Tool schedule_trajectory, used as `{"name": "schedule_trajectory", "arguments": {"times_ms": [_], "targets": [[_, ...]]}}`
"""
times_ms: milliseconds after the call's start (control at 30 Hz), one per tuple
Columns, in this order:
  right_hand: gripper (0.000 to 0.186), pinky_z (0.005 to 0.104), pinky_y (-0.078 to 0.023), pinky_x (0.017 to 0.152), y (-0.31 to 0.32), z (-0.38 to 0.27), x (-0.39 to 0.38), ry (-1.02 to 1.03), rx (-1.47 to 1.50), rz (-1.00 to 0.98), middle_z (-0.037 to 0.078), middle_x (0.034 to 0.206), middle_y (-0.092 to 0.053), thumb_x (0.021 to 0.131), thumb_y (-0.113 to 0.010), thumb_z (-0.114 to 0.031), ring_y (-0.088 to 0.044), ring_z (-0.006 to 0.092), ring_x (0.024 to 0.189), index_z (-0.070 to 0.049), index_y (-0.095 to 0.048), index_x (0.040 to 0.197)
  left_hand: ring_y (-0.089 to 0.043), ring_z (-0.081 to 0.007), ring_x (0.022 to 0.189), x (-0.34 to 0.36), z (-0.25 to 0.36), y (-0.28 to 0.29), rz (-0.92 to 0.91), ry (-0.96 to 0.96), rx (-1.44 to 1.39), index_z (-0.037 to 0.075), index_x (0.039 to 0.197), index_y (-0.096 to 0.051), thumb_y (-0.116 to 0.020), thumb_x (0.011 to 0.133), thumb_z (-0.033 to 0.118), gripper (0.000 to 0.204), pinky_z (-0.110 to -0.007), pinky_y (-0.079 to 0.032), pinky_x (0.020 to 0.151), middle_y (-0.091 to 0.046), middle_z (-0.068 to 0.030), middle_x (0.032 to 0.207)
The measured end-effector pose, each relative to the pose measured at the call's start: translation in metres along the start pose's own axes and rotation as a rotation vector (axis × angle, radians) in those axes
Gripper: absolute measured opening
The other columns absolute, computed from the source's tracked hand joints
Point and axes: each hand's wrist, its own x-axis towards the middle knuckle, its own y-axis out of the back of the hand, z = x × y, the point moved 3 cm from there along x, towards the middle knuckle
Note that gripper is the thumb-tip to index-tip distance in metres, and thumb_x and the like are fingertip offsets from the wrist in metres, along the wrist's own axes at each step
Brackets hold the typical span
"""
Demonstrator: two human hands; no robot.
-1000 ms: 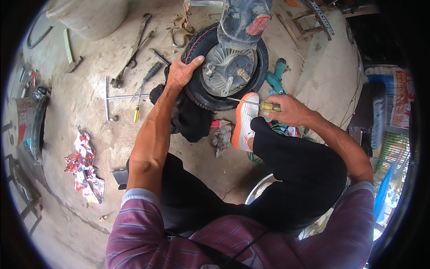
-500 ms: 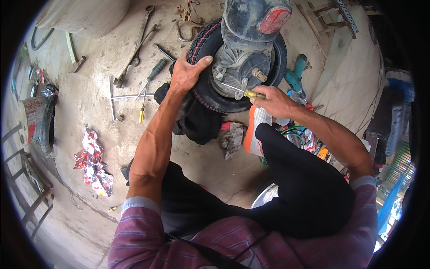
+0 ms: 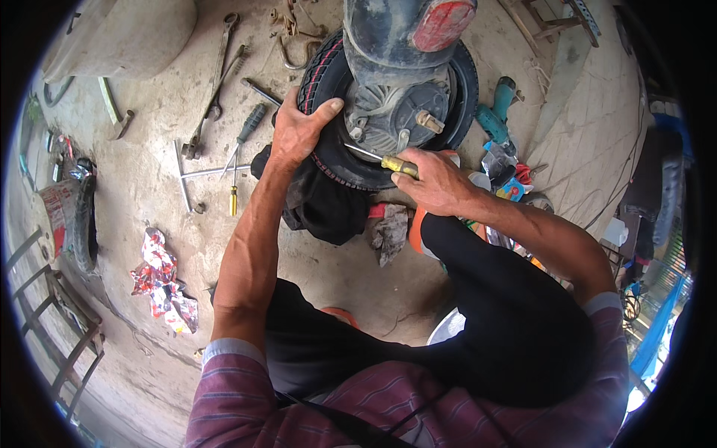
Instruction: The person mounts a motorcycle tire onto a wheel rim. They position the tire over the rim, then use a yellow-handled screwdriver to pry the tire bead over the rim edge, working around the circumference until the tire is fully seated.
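A black tyre [image 3: 349, 169] with red tread lines stands around a dusty wheel hub [image 3: 414, 110] with a protruding axle. Above the hub sits a dark mudguard [image 3: 388, 46] with a red reflector. My left hand [image 3: 300, 128] grips the tyre's left side, its thumb over the sidewall and its fingers hidden behind the tread. In my right hand [image 3: 437, 179] is a screwdriver [image 3: 399, 165] with a yellow handle; its shaft points left, the tip at the tyre's inner edge near the rim. Black cloth [image 3: 328, 205] lies under the tyre.
On the floor to the left lie wrenches [image 3: 216, 78], a grey-handled screwdriver [image 3: 252, 123], a yellow-handled screwdriver [image 3: 234, 201] and a T-handle wrench [image 3: 183, 177]. Crumpled wrapping [image 3: 163, 280] lies nearer me. A teal power drill [image 3: 496, 112] rests right of the tyre.
The screwdriver in my right hand has moved left and slightly down, from across the hub to the tyre's inner edge. My left hand stays on the tyre. The view has shifted slightly.
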Motion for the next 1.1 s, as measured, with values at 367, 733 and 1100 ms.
{"name": "schedule_trajectory", "arguments": {"times_ms": [367, 733, 1100], "targets": [[0.037, 0.0312, -0.056, 0.066, -0.066, -0.098, 0.014, -0.559, 0.959, -0.727, 0.007, 0.099, -0.07, 0.109, -0.052, -0.044, -0.069, 0.0162, 0.083, -0.007, -0.059, 0.109, -0.068, -0.0329, 0.118, 0.0, 0.004, 0.0, -0.025, -0.018, -0.029, -0.014, 0.139, -0.052, -0.088, 0.078, 0.048, 0.094, -0.039, -0.051, 0.105, -0.068, -0.0292, 0.128], [0.044, 0.0242, -0.055, 0.059, -0.103, -0.112, 0.031, -0.539, 0.796, -0.606, 0.005, 0.098, -0.074, 0.108, -0.054, -0.046, -0.07, 0.0122, 0.076, -0.004, -0.066, 0.11, -0.06, -0.0278, 0.127, -0.018, -0.012, 0.005, -0.164, 0.014, -0.201, -0.008, 0.148, -0.042, -0.096, 0.069, 0.032, 0.104, -0.038, -0.045, 0.113, -0.061, -0.0235, 0.137], [0.037, 0.0236, -0.051, 0.06, -0.074, -0.095, 0.017, -0.507, 0.841, -0.651, 0.007, 0.1, -0.073, 0.107, -0.059, -0.042, -0.068, 0.0114, 0.073, -0.006, -0.055, 0.114, -0.066, -0.0215, 0.107, -0.035, -0.035, -0.01, -0.046, 0.025, -0.278, -0.003, 0.131, -0.058, -0.091, 0.072, 0.022, 0.072, -0.034, -0.051, 0.101, -0.071, -0.0135, 0.118]]}}
